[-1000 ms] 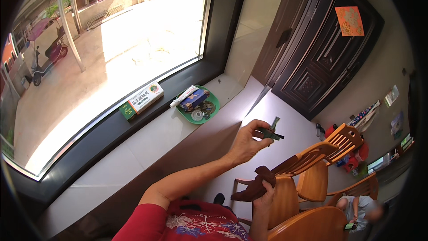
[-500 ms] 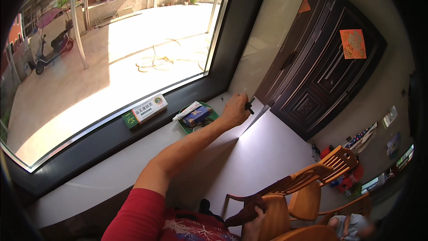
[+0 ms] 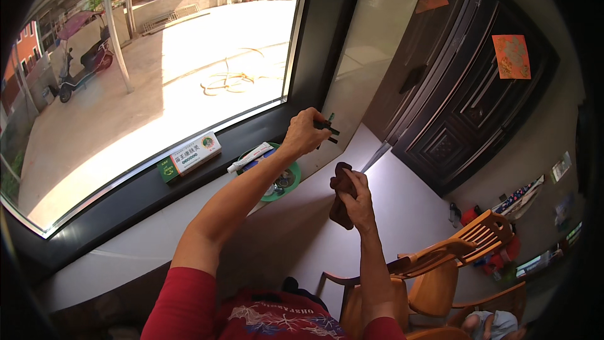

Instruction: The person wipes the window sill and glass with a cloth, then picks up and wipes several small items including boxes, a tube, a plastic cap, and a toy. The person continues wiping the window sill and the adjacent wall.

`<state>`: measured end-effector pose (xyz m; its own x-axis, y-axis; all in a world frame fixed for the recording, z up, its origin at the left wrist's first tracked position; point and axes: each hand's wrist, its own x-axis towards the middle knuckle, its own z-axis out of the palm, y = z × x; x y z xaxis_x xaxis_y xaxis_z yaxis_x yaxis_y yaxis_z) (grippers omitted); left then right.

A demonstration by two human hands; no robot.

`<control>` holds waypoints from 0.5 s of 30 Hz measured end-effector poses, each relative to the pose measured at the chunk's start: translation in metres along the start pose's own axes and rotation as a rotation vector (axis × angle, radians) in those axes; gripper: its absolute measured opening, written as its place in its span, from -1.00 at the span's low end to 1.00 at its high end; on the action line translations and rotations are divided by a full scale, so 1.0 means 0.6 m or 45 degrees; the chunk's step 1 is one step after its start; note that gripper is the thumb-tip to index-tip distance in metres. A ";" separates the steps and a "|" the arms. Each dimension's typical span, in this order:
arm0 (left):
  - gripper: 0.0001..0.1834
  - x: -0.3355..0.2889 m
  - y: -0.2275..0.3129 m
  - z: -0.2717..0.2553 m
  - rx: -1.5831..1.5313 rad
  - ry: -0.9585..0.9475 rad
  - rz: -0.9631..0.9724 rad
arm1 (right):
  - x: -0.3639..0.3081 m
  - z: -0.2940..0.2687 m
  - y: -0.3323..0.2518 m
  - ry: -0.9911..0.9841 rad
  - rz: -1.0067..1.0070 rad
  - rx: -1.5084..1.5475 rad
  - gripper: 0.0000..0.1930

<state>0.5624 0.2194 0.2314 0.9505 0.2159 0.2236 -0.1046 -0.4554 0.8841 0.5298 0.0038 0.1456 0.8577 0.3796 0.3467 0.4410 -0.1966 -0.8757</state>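
Note:
My left hand point(image 3: 306, 131) is raised by the window corner, its fingers closed on small dark objects point(image 3: 328, 129) with thin ends sticking out; their exact kind is not clear. My right hand point(image 3: 357, 203) grips a crumpled dark brown cloth point(image 3: 341, 214) in front of my body. Under my left forearm sits a green dish point(image 3: 294, 179) on the white sill. A white tube point(image 3: 250, 157) lies across its rim, and a blue box beneath is mostly hidden by my arm. Small shiny items lie in the dish.
A white and green carton point(image 3: 190, 156) rests on the black window frame point(image 3: 119, 211). Wooden chairs point(image 3: 434, 283) stand at the lower right, where a seated person point(image 3: 491, 324) partly shows. Beyond the white floor is a dark panelled door point(image 3: 469, 94).
My right hand has come up and forward with the brown cloth from beside my body. My left hand has shifted left and slightly up, still holding the small dark objects.

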 end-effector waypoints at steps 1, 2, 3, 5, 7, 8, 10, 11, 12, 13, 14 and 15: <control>-0.56 -0.004 0.006 -0.005 -0.025 -0.037 -0.053 | 0.041 0.009 -0.004 0.006 -0.071 -0.224 -0.50; -0.56 -0.006 0.010 -0.004 -0.043 -0.036 -0.026 | 0.074 0.014 0.017 0.023 -0.163 -0.347 -0.50; -0.55 -0.008 0.005 -0.004 -0.049 -0.024 -0.011 | 0.099 0.020 0.025 -0.078 -0.197 -0.414 -0.52; -0.52 -0.012 -0.009 -0.017 -0.025 0.017 0.034 | 0.122 0.041 0.029 -0.330 -0.144 -0.317 -0.51; -0.52 -0.026 -0.013 -0.041 -0.001 -0.005 -0.019 | 0.113 0.019 -0.013 -0.671 0.186 -0.143 -0.53; -0.52 -0.032 -0.003 -0.048 0.002 -0.030 -0.032 | 0.113 -0.011 -0.018 -0.903 0.131 -0.271 -0.57; -0.52 -0.043 0.014 -0.065 -0.081 -0.044 -0.056 | 0.102 -0.040 -0.034 -0.862 0.048 -0.504 -0.59; -0.52 -0.046 0.016 -0.071 -0.123 -0.049 -0.069 | 0.102 -0.038 -0.034 -0.681 0.141 -0.166 -0.54; -0.52 -0.045 0.011 -0.070 -0.111 -0.028 -0.042 | 0.110 -0.022 -0.020 -0.506 0.019 -0.027 -0.52; -0.53 -0.045 0.007 -0.070 -0.094 -0.001 -0.013 | 0.118 0.002 -0.020 -0.465 -0.018 0.092 -0.52; -0.53 -0.044 0.006 -0.068 -0.084 0.020 0.019 | 0.125 0.024 -0.018 -0.418 -0.052 0.203 -0.51; -0.53 -0.044 0.010 -0.063 -0.066 0.015 0.039 | 0.137 0.037 0.013 -0.444 -0.203 -0.105 -0.50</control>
<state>0.5257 0.2433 0.2462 0.9430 0.2130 0.2556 -0.1491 -0.4164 0.8969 0.5978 0.0537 0.1598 0.6415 0.6929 0.3291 0.5937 -0.1768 -0.7850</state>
